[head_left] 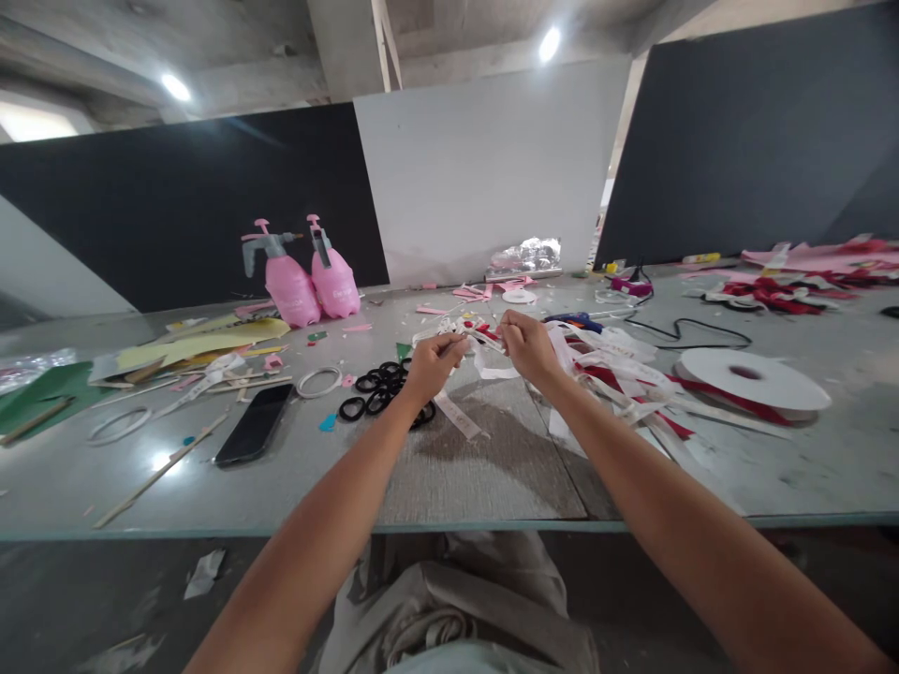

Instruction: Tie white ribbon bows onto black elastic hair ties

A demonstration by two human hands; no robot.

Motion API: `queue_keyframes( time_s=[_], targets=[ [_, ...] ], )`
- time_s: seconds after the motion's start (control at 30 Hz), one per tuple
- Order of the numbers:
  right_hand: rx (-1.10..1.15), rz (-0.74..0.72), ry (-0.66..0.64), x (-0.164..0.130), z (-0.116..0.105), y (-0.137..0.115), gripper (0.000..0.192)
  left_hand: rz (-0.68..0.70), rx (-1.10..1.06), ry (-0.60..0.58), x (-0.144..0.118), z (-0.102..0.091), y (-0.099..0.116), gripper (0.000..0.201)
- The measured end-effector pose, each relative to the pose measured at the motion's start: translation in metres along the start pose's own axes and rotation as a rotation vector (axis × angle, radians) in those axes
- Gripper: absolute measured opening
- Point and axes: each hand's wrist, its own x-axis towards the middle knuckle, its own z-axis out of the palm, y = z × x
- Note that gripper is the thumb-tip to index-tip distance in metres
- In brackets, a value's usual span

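Several green and yellow sheets [200, 346] lay well to the left of the left hand's fingers, and nearer the body from them was a dark-screened phone [254, 426]. Beyond the phone, farther off than the fingers, stood a pair of pink spray bottles [291, 292]; each bore pale lettering, too small and blurred to read. A silvery ring [319, 382] came next, then a cluster of black loops [389, 372], just beside the left fingers and partly behind that wrist.

The left hand [435, 363] had thumb and forefinger pressed together, apparently on white ribbon [460, 415]. One length of ribbon hung below those fingers onto the table, with faint printed marks that could not be made out. The right hand [528, 348] was curled, its fingertips closed on what looked like ribbon too, though fine detail was lost. The ribbon seemed light, limp and rather slippery, likely to crease or fray at a cut end; a firm pinch close to the gathered part would suit it best.

Right of the right fingers spread a heap of white and red ribbons [622, 346], some with grey letters not surely legible. Farther right lay a broad white spool [787, 379], no label visible.
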Motion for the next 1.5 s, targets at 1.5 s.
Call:
queue_keyframes(
  time_s=[1.5],
  targets=[
    [0.343,0.228,-0.112,-0.007,0.029,-0.006,0.027,-0.101,-0.045,0.08,0.005,0.004,-0.001,0.024]
  ],
)
